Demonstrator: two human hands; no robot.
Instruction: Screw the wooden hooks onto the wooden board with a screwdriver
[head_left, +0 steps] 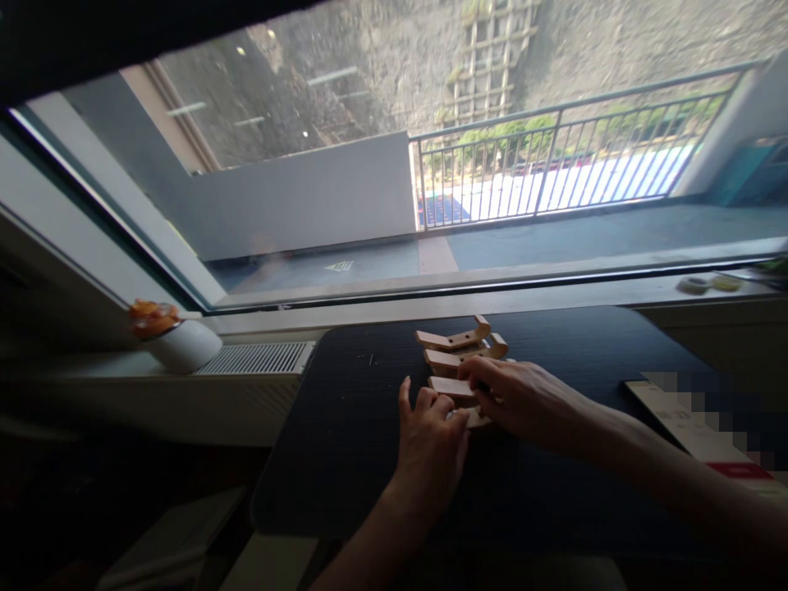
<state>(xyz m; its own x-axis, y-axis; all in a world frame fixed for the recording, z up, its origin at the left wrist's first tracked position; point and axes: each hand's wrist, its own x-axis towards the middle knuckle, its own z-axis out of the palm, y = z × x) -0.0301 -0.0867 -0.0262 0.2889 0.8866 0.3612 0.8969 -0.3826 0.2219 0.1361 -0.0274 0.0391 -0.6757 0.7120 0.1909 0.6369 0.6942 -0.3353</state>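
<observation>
Several pale wooden hooks lie in a row on the dark tabletop (357, 443). The farthest hook (449, 340) has dark screw holes and an upturned, curved right end. Just nearer is a similar hook (442, 361), and then a third hook (451, 387), where my right hand (526, 402) closes with bent fingers, covering its right end. My left hand (431, 439) has its thumb and curled fingers at the left end of the nearest hook (478, 417), one finger sticking up. Both hands hide much of that nearest piece.
A flat box with a red band (735, 469) lies at the table's right. Behind the table runs a windowsill (369, 310), with small round items (707, 283) at its right. A white pot (185, 345) with orange contents stands left, by a radiator grille (258, 359).
</observation>
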